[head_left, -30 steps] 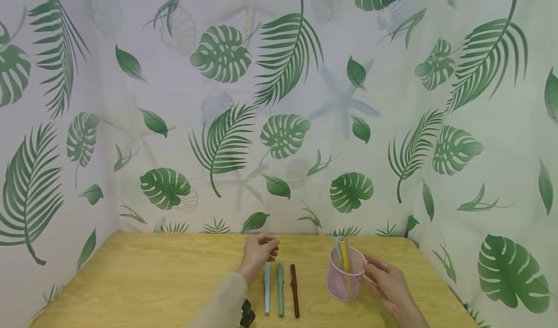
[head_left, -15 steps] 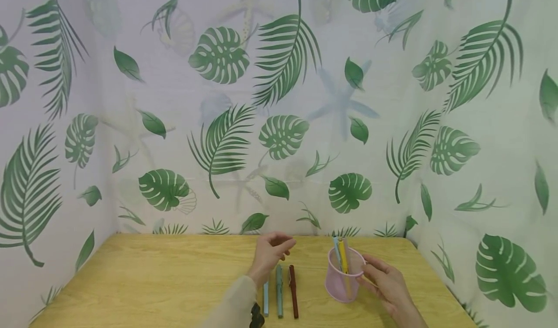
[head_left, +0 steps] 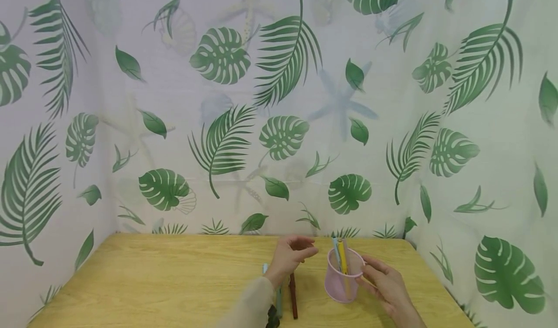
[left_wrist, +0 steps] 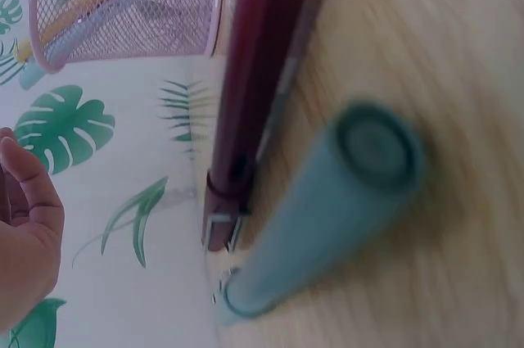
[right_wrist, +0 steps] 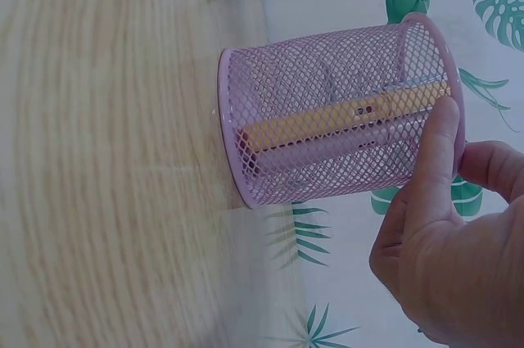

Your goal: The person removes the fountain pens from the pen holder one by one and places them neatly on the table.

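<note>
Filling the pink mesh cup (head_left: 334, 288) looks about half done: yellow pen (head_left: 342, 257) and two others stand inside; red pen (head_left: 293, 296), green pen (left_wrist: 319, 209), blue pen (head_left: 265, 268) lie on the table (head_left: 165, 274). Cup is upright, see-through, rim pinched by the right hand (head_left: 388, 287). Left hand (head_left: 291, 256) is near it, fingers loosely bent, nothing visibly held.

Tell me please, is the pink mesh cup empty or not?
Not empty: the pink mesh cup holds a yellow pen and a light-blue pen, both sticking out at the top.

Pale walls (head_left: 174, 95) on three sides, green leaf print (head_left: 348, 193), faint starfish (head_left: 342, 106); wood-grain tabletop (head_left: 152, 279) below.
</note>
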Demonstrator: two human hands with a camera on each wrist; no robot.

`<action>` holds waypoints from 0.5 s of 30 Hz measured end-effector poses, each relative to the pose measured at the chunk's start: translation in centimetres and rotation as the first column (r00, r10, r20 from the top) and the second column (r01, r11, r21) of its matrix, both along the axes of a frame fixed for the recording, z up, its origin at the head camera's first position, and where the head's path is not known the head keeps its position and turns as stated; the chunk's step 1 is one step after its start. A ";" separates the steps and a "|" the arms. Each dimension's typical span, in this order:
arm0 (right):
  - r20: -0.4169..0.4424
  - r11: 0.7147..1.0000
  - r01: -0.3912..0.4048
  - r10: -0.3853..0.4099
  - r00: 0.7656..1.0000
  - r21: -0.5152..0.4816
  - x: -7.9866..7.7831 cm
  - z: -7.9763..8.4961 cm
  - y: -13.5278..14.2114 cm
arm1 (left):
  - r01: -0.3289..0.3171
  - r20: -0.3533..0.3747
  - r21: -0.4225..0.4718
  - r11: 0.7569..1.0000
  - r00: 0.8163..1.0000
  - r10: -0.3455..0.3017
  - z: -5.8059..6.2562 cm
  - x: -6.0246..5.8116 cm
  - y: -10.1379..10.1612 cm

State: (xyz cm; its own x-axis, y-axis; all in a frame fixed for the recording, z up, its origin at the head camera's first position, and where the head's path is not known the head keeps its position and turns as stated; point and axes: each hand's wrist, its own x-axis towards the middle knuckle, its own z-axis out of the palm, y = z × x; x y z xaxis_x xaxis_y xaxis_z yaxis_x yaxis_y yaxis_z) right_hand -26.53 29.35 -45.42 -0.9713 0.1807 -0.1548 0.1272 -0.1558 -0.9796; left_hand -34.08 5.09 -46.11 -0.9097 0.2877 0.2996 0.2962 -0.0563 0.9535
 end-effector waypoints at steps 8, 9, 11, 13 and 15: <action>0.007 1.000 -0.007 0.007 1.000 0.000 0.2 -0.1 0.1 | 0.028 0.003 0.054 0.998 1.000 -0.028 -0.2 0.0 1.9; 0.009 1.000 -0.004 0.004 1.000 -0.001 0.2 -0.1 0.1 | 0.031 0.006 0.060 0.998 0.999 -0.032 -0.2 0.0 2.0; 0.012 1.000 -0.002 0.002 1.000 -0.001 0.2 0.0 0.1 | 0.031 0.019 0.062 0.998 0.999 -0.032 -0.2 0.0 2.2; 0.014 1.000 -0.007 0.007 1.000 0.002 0.1 0.1 0.0 | 0.028 0.030 0.065 0.997 0.999 -0.030 -0.2 0.1 2.3; 0.016 1.000 -0.010 0.010 1.000 0.008 0.1 0.2 0.0 | 0.029 0.039 0.070 0.997 0.999 -0.032 -0.2 0.1 2.4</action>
